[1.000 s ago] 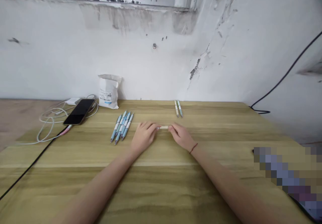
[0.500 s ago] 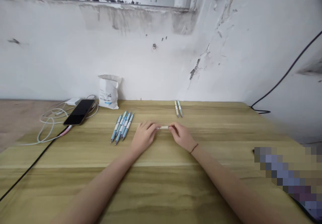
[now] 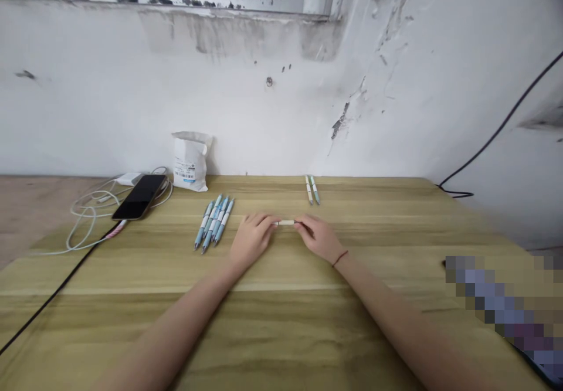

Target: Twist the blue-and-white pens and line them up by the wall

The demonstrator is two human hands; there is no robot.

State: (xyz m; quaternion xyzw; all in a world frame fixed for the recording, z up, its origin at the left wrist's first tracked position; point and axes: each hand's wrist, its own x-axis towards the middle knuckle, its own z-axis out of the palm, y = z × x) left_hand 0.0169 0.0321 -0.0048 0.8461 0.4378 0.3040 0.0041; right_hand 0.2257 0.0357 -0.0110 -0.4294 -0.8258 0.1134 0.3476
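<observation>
Between my two hands lies a pale cream pen, held level just above or on the wooden table; its ends are hidden in my fingers. My left hand pinches one end, and my right hand, with a thin red string at the wrist, pinches the other. Left of my left hand lies a bunch of several blue and white pens, side by side. Beyond my right hand, two more pens rest near the wall, one cream and one light green.
A white packet stands against the wall at the back left. Next to it lie a dark phone and tangled white cables. A black cord crosses the table's left side. A blurred-out object sits at the right edge.
Both hands keep their places on the pen with hardly any movement. The view has shifted very slightly; the other pens lie as before.
</observation>
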